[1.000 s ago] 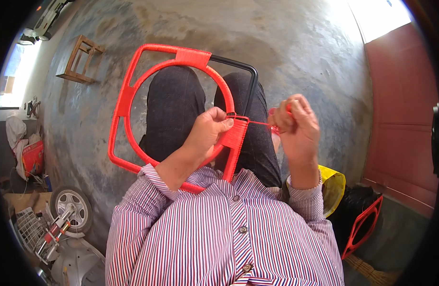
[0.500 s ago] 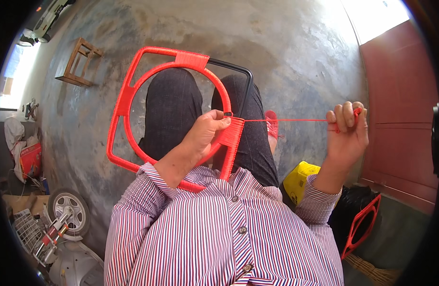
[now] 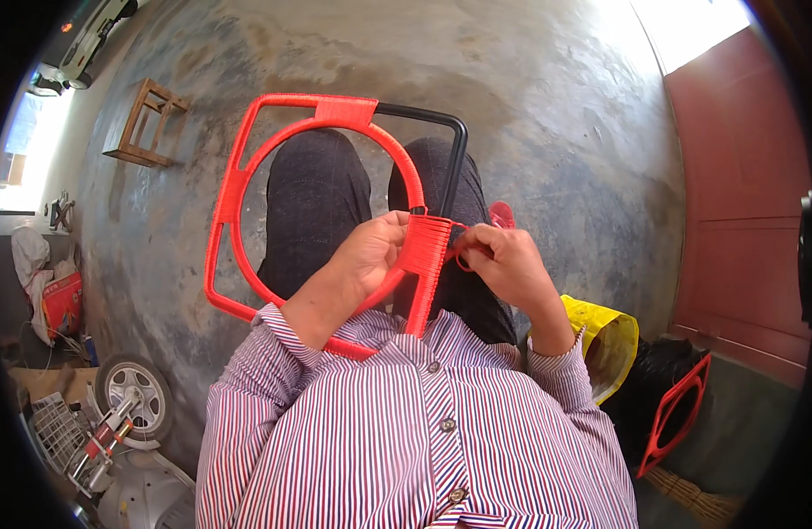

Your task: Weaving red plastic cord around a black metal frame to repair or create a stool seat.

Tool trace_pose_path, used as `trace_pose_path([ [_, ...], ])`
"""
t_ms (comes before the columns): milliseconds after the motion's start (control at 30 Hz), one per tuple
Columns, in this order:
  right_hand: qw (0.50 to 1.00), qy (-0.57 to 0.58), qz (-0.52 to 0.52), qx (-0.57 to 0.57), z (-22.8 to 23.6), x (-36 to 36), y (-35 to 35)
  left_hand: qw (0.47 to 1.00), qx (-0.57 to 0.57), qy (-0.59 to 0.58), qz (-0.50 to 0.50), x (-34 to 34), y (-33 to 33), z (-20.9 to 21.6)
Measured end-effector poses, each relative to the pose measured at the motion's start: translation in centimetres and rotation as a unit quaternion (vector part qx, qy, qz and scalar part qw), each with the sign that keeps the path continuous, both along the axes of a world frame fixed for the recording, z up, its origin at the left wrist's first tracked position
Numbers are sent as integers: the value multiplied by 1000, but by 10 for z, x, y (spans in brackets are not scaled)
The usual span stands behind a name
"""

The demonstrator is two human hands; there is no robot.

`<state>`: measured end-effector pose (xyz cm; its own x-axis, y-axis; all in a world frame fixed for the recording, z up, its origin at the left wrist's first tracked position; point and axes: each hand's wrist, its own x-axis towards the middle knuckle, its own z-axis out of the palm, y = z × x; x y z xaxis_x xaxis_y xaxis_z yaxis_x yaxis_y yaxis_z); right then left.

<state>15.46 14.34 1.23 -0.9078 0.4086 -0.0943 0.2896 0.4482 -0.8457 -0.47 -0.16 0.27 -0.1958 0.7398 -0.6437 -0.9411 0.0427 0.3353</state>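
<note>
A squarish frame with an inner ring [image 3: 234,194] rests over my thighs. Red cord is wound around most of it; the upper right corner is a bare black bar [image 3: 460,141]. My left hand [image 3: 368,260] grips the frame's right side at a wide band of cord turns [image 3: 428,242], its fingertips partly behind the band. Just right of that band, my right hand [image 3: 512,269] pinches the loose red cord [image 3: 460,256], which hangs in a small slack loop beside the frame.
A yellow bag [image 3: 613,335] stands open by my right elbow, with a black bag [image 3: 639,388] and another red frame [image 3: 670,414] beyond it. A wooden stool [image 3: 145,123] stands far left. At lower left are a wheel [image 3: 134,397] and a wire basket [image 3: 57,428]. A red door [image 3: 741,212] is at right.
My right hand has come from far right in to the frame's right side, and the cord has gone from taut to slack. My left hand keeps its grip on the frame.
</note>
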Motion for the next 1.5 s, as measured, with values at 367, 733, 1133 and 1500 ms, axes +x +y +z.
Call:
trace_pose_path([
  [367, 982, 107, -154, -13, -12, -33, -18, 998, 48, -9, -30, -2, 1, -13],
  [733, 993, 36, -61, -99, -34, -30, -6, 1000, 26, 5, 3, -3, 2, -15],
  [1133, 949, 246, -171, 100, -24, -32, -21, 996, -27, 50, 64, 3, -1, -5],
  [1500, 980, 156, -22, 124, 12, -65, -12, 959, -23, 267, 93, 6, -3, -7],
])
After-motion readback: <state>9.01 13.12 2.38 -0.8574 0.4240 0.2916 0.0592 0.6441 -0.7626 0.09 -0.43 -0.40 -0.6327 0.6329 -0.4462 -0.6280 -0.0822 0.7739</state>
